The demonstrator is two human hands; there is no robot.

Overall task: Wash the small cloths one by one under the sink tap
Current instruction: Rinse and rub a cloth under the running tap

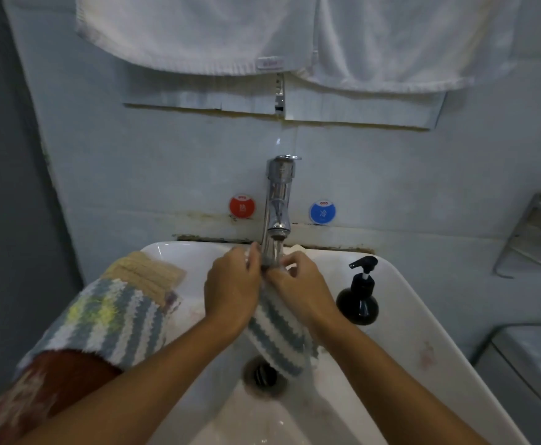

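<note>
Both hands at tap (277,200) spout. Left hand (232,285) & right hand (298,289) each pinch top edge of striped cloth (277,335); rest hangs below tap, btwn my wrists, over drain (264,377). Other cloths (112,313) left of tap.

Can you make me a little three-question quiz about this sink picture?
1. True or false: both hands hold the striped cloth under the tap.
2. What stands on the sink rim, on the person's right side?
A. a black soap pump
B. a red cup
C. a toothbrush
3. Fill in: the pile of waiting cloths lies on the sink's ____ side.

Key
1. True: the left hand and right hand both pinch its top edge, with water running.
2. A, the soap pump.
3. Left.
</note>
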